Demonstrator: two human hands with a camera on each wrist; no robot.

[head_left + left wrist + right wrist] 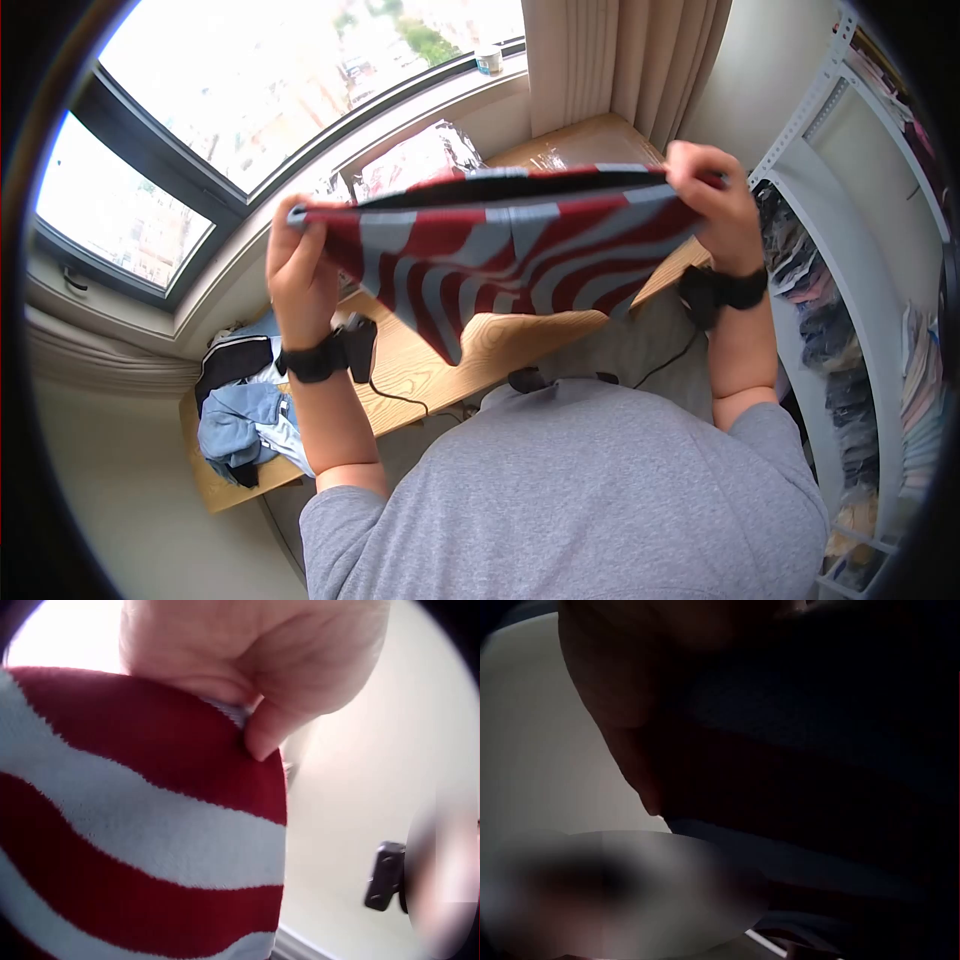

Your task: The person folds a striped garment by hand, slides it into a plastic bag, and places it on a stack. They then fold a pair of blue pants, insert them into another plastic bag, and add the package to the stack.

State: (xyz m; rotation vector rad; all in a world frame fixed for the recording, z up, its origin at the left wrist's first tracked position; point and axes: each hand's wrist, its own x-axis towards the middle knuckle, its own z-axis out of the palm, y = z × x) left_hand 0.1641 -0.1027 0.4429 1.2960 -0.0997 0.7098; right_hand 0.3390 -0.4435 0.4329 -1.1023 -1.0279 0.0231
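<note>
At eight o'clock, crumpled clothes (240, 425) lie on the table (505, 342); between nine and ten, the left hand (300, 270) pinches one corner of the striped garment (510, 250), which hangs mid-view, toward twelve; a slack thumb could drop that end. Between two and three, the right hand (722, 205) grips the opposite corner, fingers curled; pulling too hard apart might stretch the open edge.

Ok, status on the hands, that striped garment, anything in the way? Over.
Left hand, right hand: each gripping a top corner. Red-and-grey striped garment: spread between them. Wooden table partly hidden behind it.
</note>
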